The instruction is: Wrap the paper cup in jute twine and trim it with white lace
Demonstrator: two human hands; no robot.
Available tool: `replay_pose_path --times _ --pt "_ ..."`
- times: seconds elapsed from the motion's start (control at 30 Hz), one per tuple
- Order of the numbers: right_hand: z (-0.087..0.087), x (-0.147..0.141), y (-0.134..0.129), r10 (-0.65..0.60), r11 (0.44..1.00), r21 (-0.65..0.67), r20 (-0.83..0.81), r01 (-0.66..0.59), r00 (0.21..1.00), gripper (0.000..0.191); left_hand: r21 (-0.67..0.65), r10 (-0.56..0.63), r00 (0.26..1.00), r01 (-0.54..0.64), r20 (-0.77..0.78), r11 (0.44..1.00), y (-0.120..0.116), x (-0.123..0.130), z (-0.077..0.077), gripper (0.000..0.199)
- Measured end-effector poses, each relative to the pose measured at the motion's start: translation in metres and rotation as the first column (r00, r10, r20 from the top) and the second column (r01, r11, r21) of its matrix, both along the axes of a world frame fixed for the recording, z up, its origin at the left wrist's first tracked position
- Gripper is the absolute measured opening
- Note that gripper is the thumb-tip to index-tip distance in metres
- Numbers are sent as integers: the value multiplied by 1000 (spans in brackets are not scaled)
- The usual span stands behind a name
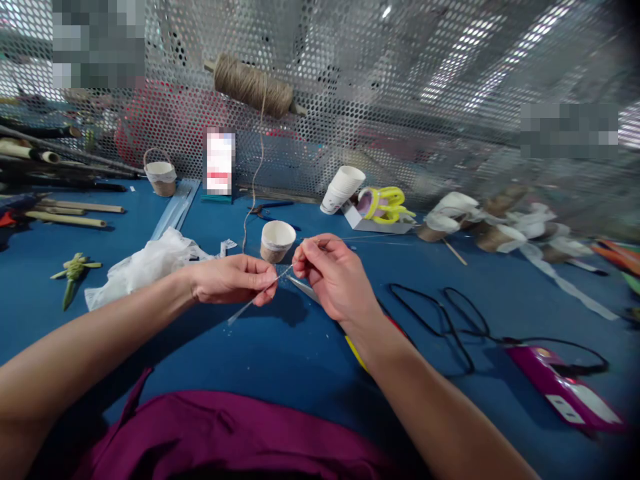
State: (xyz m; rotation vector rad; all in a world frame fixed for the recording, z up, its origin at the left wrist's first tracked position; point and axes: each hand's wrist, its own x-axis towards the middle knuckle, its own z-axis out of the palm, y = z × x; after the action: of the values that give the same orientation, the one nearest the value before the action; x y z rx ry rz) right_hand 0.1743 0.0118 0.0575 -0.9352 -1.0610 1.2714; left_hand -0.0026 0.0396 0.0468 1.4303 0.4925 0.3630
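Note:
My left hand (239,279) is closed in a pinch on a thin, whitish, see-through strand (243,311), whose loose end hangs toward the lower left. My right hand (334,275) pinches the same strand a short way off, so a bit of it spans the gap between the two hands. A fine line also runs rightward from behind the right hand. Just beyond the fingers stands a small white paper cup (278,237) with a brown wrap round its lower part. Under my right hand lies a tool with a pointed metal blade (303,289), its yellow-and-red handle partly hidden.
Crumpled white fabric (150,263) lies left of my hands. A twine spool (254,85) hangs on the perforated metal screen. Stacked cups (343,190), a yellow tape roll (383,204) and ribbon rolls (440,220) stand behind. A purple device (565,387) with black cord lies right.

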Motion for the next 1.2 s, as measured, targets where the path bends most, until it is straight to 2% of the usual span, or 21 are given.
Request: replay_pose_path --times 0.07,0.1,0.17,0.2,0.23,0.27,0.33,0.37,0.43,0.5,0.6,0.67,0.73,0.77,0.83,0.87,0.9,0.97,1.07,1.13,1.2 --pt "-3 0 1 -30 1000 8 34 30 999 17 335 127 979 -66 -161 940 -6 3 6 29" --pt "-5 0 2 -52 999 11 56 51 997 17 541 242 939 -75 -245 838 -9 5 10 26" --pt "-8 0 4 -89 996 16 94 88 992 18 855 524 810 -56 -264 516 -17 9 16 18" --pt "-9 0 5 -99 995 17 105 98 990 19 912 595 765 -25 -247 410 -20 10 18 16" --pt "-9 1 6 -104 995 18 108 102 989 19 923 613 752 -14 -243 383 -21 11 19 16" --pt "-9 1 6 -104 995 21 101 103 989 19 898 584 771 -34 -255 438 -21 11 19 17" --pt "-7 2 6 -94 995 27 58 93 994 20 688 401 884 -136 -241 713 -16 7 17 22" --pt "-6 3 6 -82 996 28 31 81 996 20 496 270 946 -149 -181 856 -12 4 14 25" --pt "-3 3 6 -53 998 28 -14 54 998 21 76 96 995 -96 10 992 -4 -1 7 25" --pt "-2 4 5 -28 999 24 -34 28 999 21 -185 22 992 1 121 983 1 -3 -1 27" --pt "-2 3 5 -12 1000 28 -34 13 999 19 -246 -1 988 39 152 968 0 0 -8 28" --pt "-4 3 5 -24 999 24 -9 24 1000 18 -94 34 998 -29 45 995 -5 4 -6 28" --pt "-8 2 6 -64 998 14 32 64 997 18 254 176 966 -124 -192 959 -12 9 0 25" --pt "-10 2 7 -86 996 9 52 86 995 17 476 307 901 -134 -307 869 -15 11 3 22" --pt "-14 1 8 -116 993 5 74 116 991 18 820 596 709 -45 -376 570 -22 13 10 14" --pt "-15 0 9 -119 993 4 76 119 990 17 886 668 646 27 -370 464 -23 14 13 12" --pt "-16 0 9 -117 993 3 75 117 990 17 904 689 621 75 -373 422 -24 13 16 12" --pt "-15 1 9 -111 994 1 68 111 992 17 835 567 704 69 -428 546 -19 9 18 15" --pt "-10 3 8 -73 997 0 15 73 997 19 402 139 961 -33 -239 915 -4 -2 12 28" --pt "-6 4 8 -36 999 6 -24 36 999 21 58 14 999 -12 -38 998 5 -7 3 29" --pt "-4 4 7 -16 1000 14 -41 17 999 22 -123 -40 998 46 52 991 9 -8 -5 31"
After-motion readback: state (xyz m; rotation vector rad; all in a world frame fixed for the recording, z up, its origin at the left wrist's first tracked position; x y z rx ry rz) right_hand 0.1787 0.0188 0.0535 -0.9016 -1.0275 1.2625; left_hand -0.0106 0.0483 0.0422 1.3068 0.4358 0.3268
